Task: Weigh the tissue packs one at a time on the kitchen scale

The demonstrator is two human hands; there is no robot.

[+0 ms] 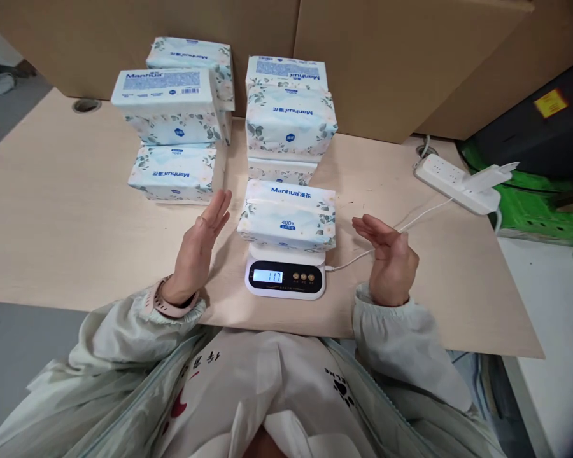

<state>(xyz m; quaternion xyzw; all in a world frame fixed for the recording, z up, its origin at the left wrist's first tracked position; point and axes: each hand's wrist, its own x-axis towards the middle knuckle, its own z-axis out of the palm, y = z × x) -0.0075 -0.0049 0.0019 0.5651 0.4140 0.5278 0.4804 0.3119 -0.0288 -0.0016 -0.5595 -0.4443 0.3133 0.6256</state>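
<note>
A pack of Manhua tissues (287, 222), white and pale blue with flowers, rests on a white digital scale (251, 283). The scale's lit display (268, 277) appears to read 11.7. To the left of the pack, my left hand (201, 248) is raised with its fingers stretched out, touching nothing. My right hand (391, 257) is held up on the other side, fingers extended, also apart from the pack. A pink band circles my left wrist.
More tissue packs stand piled at the back left (176, 172) and behind the scale (291, 124). Cardboard (363, 70) walls the table's far side. A white cable (353, 259) runs from the scale towards a power strip (451, 181) at the right.
</note>
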